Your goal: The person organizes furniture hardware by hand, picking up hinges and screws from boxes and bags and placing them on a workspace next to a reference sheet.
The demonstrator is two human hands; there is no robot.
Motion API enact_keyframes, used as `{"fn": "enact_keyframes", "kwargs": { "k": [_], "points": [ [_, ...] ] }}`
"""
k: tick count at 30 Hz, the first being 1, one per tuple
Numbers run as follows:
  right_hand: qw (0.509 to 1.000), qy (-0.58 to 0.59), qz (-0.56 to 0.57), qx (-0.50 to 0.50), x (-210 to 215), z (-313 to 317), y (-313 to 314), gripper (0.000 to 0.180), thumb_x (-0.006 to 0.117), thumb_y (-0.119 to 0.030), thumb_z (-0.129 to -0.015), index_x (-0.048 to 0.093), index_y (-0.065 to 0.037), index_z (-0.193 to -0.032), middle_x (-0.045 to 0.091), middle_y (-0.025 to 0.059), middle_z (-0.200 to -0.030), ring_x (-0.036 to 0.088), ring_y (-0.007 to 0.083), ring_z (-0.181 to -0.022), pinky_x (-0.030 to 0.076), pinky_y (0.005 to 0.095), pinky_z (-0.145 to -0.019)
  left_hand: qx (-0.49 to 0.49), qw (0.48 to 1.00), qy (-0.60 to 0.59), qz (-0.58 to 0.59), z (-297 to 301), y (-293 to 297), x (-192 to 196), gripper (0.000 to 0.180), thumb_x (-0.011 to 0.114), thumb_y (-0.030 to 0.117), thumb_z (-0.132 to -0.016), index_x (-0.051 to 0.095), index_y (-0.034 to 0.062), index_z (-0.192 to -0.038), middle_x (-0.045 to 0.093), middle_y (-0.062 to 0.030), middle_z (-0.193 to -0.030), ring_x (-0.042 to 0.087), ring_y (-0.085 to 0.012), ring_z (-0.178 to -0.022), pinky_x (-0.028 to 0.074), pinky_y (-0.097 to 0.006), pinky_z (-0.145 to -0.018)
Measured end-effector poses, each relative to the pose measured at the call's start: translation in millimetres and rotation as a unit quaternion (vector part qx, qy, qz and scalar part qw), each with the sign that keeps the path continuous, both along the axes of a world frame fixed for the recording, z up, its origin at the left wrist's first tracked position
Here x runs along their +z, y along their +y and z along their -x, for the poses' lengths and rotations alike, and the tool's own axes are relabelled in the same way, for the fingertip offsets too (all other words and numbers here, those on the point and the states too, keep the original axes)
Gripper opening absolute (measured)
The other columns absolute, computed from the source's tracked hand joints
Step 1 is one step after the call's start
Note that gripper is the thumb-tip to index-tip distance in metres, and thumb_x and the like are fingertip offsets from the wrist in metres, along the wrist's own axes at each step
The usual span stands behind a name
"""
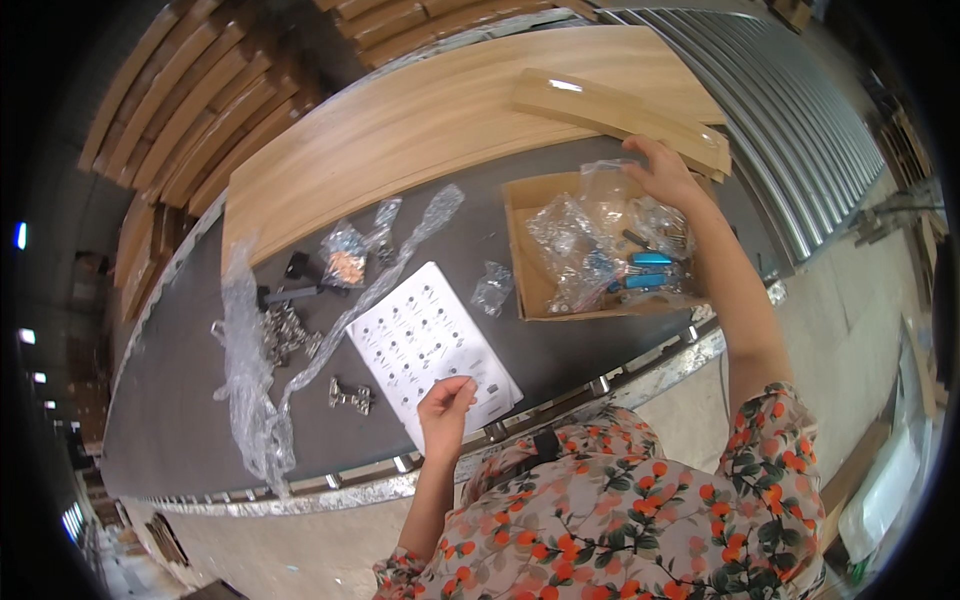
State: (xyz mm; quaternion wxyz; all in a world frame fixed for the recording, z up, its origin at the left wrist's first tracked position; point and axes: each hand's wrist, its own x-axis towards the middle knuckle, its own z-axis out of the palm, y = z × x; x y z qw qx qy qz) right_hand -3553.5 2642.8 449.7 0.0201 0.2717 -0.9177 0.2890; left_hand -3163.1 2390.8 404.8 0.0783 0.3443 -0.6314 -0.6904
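My right hand [662, 176] reaches over the far side of an open cardboard box [540, 305]. Its fingers are closed on the top edge of a clear plastic bag [603, 182], which stands up out of the box. Inside lie more clear bags of small hardware and two blue-packed items [648, 270]. My left hand [446, 407] is over the near part of a printed parts sheet [400, 325] with rows of small drawings. Its thumb and fingers are pinched together; what they hold, if anything, is too small to make out.
Left of the sheet lie crumpled plastic wrap [245, 370], metal fittings [285, 335], a hinge-like fitting [350, 397] and a bag of orange-brown pieces [345, 262]. A small clear bag [491, 288] sits beside the box. Wooden boards [440, 110] lie behind; a roller conveyor [770, 110] runs at right.
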Motion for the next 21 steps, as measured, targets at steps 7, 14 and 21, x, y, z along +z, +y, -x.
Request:
{"fn": "enact_keyframes", "kwargs": {
  "k": [7, 14, 21],
  "points": [
    [0.986, -0.012, -0.153, 0.059, -15.8, 6.3, -23.1, 0.020, 0.062, -0.015, -0.080, 0.065, -0.002, -0.095, 0.064, 0.0179, -0.091, 0.060, 0.0328, -0.088, 0.046, 0.0400, -0.078, -0.039, 0.996, 0.080, 0.031, -5.5, 6.8, -10.3, 0.008, 0.065, 0.007, -0.084, 0.066, 0.0015, -0.089, 0.064, -0.0013, -0.081, 0.054, -0.0048, -0.070, 0.045, -0.021, -0.062],
    [0.993, 0.100, -0.048, 0.043, 35.7, -28.6, 16.9, 0.020, 0.052, -0.015, -0.090, 0.055, 0.001, -0.102, 0.059, 0.0186, -0.081, 0.058, 0.0307, -0.072, 0.045, 0.0340, -0.065, 0.038, 0.998, 0.040, -0.021, -69.4, 1.6, -42.0, 0.008, 0.066, 0.009, -0.084, 0.066, 0.0015, -0.088, 0.061, 0.0034, -0.075, 0.052, -0.0021, -0.068, 0.043, -0.018, -0.062],
    [0.938, 0.330, -0.107, 0.000, 32.1, -26.1, 61.3, 0.021, 0.049, -0.017, -0.095, 0.056, 0.001, -0.105, 0.057, 0.0104, -0.072, 0.055, 0.0170, -0.066, 0.043, 0.0279, -0.062, -0.019, 0.994, 0.106, -0.019, -44.9, 3.4, -19.0, 0.010, 0.064, 0.009, -0.085, 0.065, -0.0001, -0.089, 0.060, 0.0020, -0.073, 0.051, -0.0036, -0.066, 0.043, -0.020, -0.060]
  ]
}}
